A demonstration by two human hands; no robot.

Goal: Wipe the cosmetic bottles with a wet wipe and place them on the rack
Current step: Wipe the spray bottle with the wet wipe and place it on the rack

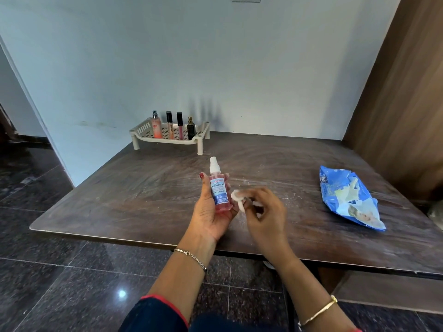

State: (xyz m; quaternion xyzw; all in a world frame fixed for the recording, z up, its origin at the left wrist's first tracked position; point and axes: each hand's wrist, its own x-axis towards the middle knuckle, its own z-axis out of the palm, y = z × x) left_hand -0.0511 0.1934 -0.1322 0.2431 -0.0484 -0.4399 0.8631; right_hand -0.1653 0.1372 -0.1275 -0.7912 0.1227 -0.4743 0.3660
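My left hand (209,213) is gripping the pink-liquid plastic spray bottle (219,194); at its 3 o'clock, my right hand (268,212) is pinching a white wet wipe (236,197)

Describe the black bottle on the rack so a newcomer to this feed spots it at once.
At the far left of the dark table, against the wall, stands a cream rack with four bottles in a row. The black bottle is rightmost: short, dark, gold-topped, unlike the pink spray bottle and two slim black-capped tubes.
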